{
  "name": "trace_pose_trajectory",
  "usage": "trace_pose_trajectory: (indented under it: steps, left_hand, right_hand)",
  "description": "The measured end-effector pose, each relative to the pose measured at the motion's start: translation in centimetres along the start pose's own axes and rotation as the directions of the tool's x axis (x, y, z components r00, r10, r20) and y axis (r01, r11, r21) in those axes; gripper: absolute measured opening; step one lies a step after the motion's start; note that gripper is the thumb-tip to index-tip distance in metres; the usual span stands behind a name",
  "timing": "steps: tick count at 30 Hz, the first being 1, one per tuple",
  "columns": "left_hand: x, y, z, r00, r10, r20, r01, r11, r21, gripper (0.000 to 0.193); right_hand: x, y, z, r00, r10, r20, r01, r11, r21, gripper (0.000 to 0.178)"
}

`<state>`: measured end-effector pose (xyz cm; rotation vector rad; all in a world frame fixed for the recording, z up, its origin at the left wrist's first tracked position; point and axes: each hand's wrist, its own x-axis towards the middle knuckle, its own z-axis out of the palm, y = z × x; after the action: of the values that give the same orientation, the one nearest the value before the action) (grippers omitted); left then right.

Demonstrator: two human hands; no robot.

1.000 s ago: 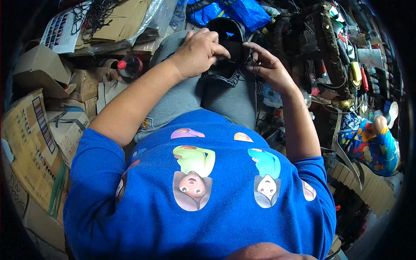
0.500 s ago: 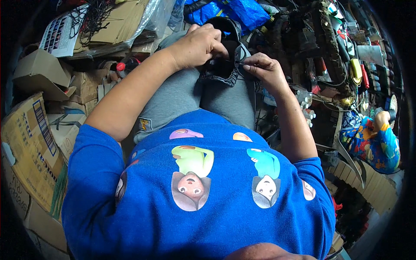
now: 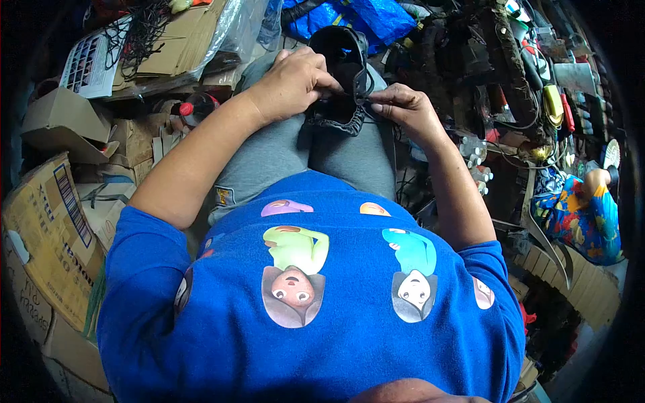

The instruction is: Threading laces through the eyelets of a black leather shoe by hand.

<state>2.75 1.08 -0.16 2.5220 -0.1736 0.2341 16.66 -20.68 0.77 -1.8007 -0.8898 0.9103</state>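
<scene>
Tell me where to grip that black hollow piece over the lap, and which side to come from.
I'd pinch the black hollow piece by its far rim, coming from the side away from the wearer. That curved edge is clear of both hands, while the left hand covers its left side and the right hand is at its right edge.

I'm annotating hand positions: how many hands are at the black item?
2: the left hand at the left side of the black item, the right hand at its right edge. None seems hidden there.
</scene>
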Motion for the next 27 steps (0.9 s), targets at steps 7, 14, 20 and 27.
trace_pose_trajectory:
  steps: [7,14,20,27]
  left_hand:
    - [-0.2,0.9,1.2,0.991,-0.131,-0.007,0.131,0.991,-0.038,0.013]
    - [-0.6,2.0,1.3,0.981,-0.190,-0.028,0.188,0.981,-0.056,0.012]
    - [-1.4,1.8,1.2,0.980,-0.165,-0.107,0.163,0.986,-0.024,0.014]
    - [0.2,1.9,1.1,0.957,-0.288,-0.045,0.269,0.932,-0.243,0.013]
  right_hand:
    - [-0.2,0.8,1.1,0.998,0.008,-0.062,-0.007,1.000,0.019,0.022]
    - [-0.7,0.9,1.7,0.988,0.055,-0.147,-0.037,0.992,0.120,0.021]
    - [-0.8,-1.3,1.0,0.997,-0.037,-0.070,0.025,0.987,-0.157,0.020]
    - [-0.5,-0.1,1.5,0.993,0.081,-0.089,-0.072,0.992,0.102,0.024]
